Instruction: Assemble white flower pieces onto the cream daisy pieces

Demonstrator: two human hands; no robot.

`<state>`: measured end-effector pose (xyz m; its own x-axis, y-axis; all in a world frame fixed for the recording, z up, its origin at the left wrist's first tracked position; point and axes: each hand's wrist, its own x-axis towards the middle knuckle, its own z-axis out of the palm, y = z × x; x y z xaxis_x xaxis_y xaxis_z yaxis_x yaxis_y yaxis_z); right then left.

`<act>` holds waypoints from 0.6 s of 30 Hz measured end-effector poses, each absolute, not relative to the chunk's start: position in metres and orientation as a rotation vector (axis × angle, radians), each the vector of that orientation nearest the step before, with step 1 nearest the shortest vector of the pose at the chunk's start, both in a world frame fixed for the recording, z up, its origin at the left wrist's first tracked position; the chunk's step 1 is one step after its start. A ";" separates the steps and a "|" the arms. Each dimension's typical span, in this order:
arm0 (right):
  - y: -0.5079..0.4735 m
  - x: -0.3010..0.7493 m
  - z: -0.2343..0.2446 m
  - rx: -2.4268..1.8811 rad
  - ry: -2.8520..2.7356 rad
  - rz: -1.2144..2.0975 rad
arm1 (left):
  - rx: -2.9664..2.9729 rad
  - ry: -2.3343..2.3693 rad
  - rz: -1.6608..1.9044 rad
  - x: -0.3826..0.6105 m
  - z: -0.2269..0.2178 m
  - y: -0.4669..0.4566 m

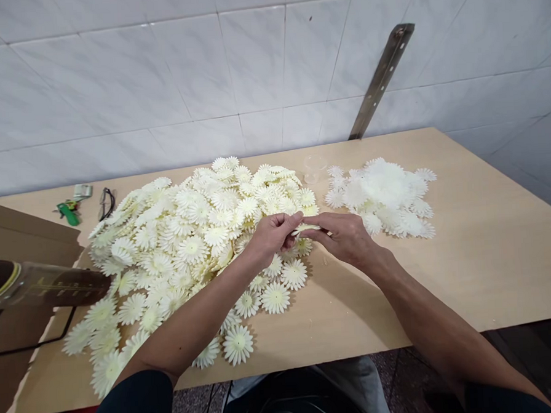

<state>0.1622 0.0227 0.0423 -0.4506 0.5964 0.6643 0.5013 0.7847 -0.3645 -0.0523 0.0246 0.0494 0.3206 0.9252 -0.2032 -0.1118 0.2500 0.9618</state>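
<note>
Between my two hands is a pale yellow artificial flower (307, 227), seen nearly edge-on. My left hand (277, 234) pinches its left side, thumb on top and fingers curled below. On the right side, my right hand (339, 231) grips it between thumb and fingers. Under and beside my left hand spreads a large heap of cream-yellow daisy-shaped flowers (192, 248). A smaller pile of whiter flower pieces (385, 191) lies beyond my right hand. My fingers hide part of the held flower.
A clear plastic dish (315, 167) stands between the piles. At left are a green-handled tool (68, 213), dark glasses (106, 203), a brown-tinted bottle (53, 285) and a cardboard box (23, 238). A metal strip (382, 81) leans on the tiled wall behind the wooden table (490, 250).
</note>
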 end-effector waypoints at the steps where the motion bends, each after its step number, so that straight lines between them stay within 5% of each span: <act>1: 0.023 0.162 0.042 -0.834 -2.128 0.108 | 1.092 0.977 0.915 -0.052 0.050 0.024; 9: 0.025 0.158 0.030 -1.003 -2.042 0.068 | 1.115 0.926 1.008 -0.050 0.048 0.023; 18: 0.022 0.155 0.039 -1.145 -1.924 0.523 | 1.195 1.046 1.124 -0.049 0.042 0.025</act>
